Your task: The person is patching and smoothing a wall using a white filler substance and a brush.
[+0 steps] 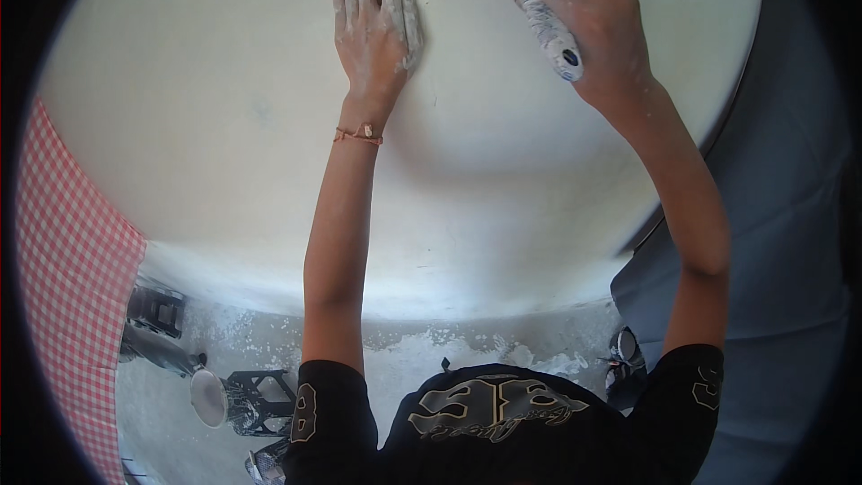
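Observation:
A broad off-white wall surface (242, 180) fills most of the view, with a few faint cracks and marks on it. My left hand (373, 31) lies flat against it at the upper middle, fingers stretched out and coated in white powder or paste. Up at the right, my right hand (603, 31) is wrapped round the handle of a white-smeared tool (549, 31) with a dark blue end. The working end of that tool is out of sight beyond the top edge, so its kind cannot be made out. White smears cover the right fingers too.
A red-and-white checked cloth (72, 242) hangs at the left, and a grey-blue sheet (772, 278) at the right. Below, white splatter marks the grey floor (395, 350). A black plastic stool or crate (260, 402) stands there beside a round pale container (209, 398).

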`<state>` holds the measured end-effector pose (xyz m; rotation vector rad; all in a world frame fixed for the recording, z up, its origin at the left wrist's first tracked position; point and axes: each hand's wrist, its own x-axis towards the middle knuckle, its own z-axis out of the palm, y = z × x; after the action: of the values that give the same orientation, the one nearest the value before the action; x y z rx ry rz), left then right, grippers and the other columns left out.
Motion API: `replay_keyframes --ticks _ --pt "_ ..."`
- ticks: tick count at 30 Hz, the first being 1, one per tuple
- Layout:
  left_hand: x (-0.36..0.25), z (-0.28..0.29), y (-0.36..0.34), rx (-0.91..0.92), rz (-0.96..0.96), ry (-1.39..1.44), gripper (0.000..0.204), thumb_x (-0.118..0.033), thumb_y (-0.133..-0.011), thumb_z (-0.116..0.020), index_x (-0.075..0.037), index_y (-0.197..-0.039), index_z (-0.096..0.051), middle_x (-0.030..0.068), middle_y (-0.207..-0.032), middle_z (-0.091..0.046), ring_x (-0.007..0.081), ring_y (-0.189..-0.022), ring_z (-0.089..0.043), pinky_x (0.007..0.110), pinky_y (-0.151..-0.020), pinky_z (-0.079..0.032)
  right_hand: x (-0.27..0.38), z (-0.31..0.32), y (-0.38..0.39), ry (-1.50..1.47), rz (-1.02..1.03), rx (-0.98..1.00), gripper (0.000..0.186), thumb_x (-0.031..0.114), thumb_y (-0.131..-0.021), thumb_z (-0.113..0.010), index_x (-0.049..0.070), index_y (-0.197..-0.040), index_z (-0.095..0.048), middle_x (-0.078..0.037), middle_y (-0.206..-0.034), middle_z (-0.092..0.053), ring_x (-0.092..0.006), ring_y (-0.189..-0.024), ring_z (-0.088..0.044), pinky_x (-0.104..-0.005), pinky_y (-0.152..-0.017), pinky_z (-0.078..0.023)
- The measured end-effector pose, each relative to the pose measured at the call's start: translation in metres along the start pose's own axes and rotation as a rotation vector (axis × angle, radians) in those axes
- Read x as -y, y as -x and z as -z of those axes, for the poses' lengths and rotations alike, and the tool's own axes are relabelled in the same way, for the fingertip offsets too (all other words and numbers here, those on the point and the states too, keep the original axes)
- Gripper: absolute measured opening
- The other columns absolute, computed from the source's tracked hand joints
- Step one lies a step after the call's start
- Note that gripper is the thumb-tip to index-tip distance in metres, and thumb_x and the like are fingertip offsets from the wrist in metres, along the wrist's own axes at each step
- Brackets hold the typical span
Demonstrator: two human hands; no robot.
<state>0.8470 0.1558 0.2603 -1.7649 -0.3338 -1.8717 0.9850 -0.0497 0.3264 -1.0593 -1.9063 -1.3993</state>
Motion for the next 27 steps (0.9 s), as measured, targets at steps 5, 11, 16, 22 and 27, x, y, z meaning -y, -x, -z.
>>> replay_keyframes --ticks 5,11,16,22,27 --pt "0.003 0.000 0.006 0.000 0.020 -0.001 0.056 -0.022 -0.110 -0.048 -0.005 -0.163 -0.043 0.0256 -0.169 -0.036 0.0470 -0.154 -0.036 0.056 -0.126 -0.032 0.022 -0.034 0.028 0.037 0.117 0.126 0.039 0.003 -0.090 -0.069 0.006 -0.128 -0.072 -0.009 -0.133 -0.072 -0.0236 -0.116 -0.073 -0.0341 -0.091 -0.064" --pt "0.002 0.001 0.040 0.150 0.111 -0.021 0.057 -0.027 -0.112 -0.042 -0.008 -0.166 -0.039 0.0227 -0.172 -0.031 0.0451 -0.158 -0.030 0.055 -0.128 -0.028 0.044 -0.040 0.045 -0.208 0.105 0.280 0.035 0.005 -0.090 -0.071 0.004 -0.125 -0.072 -0.011 -0.128 -0.075 -0.0252 -0.109 -0.076 -0.0351 -0.089 -0.065" --pt "0.002 0.007 0.066 0.197 0.129 -0.054 0.057 -0.026 -0.111 -0.046 -0.006 -0.164 -0.041 0.0231 -0.172 -0.031 0.0432 -0.158 -0.031 0.053 -0.129 -0.027 0.039 -0.036 0.029 -0.693 -0.241 0.490 0.017 0.012 -0.095 -0.076 0.000 -0.107 -0.078 -0.019 -0.099 -0.078 -0.0374 -0.091 -0.074 -0.0431 -0.086 -0.060" --pt "-0.003 0.009 0.066 0.193 0.114 -0.001 0.056 -0.022 -0.111 -0.043 -0.005 -0.164 -0.042 0.0262 -0.170 -0.033 0.0460 -0.157 -0.031 0.057 -0.128 -0.026 0.028 -0.047 0.027 -0.526 -0.260 0.340 0.017 0.011 -0.095 -0.077 0.001 -0.109 -0.079 -0.018 -0.099 -0.078 -0.0370 -0.092 -0.074 -0.0434 -0.089 -0.059" --pt "0.000 0.008 0.045 0.158 0.070 -0.002 0.055 -0.022 -0.111 -0.045 -0.006 -0.164 -0.043 0.0257 -0.170 -0.033 0.0463 -0.157 -0.032 0.056 -0.128 -0.027 0.014 -0.021 0.004 -0.251 -0.037 0.009 0.030 0.005 -0.090 -0.076 0.004 -0.120 -0.077 -0.013 -0.116 -0.077 -0.0326 -0.102 -0.075 -0.0393 -0.093 -0.061"
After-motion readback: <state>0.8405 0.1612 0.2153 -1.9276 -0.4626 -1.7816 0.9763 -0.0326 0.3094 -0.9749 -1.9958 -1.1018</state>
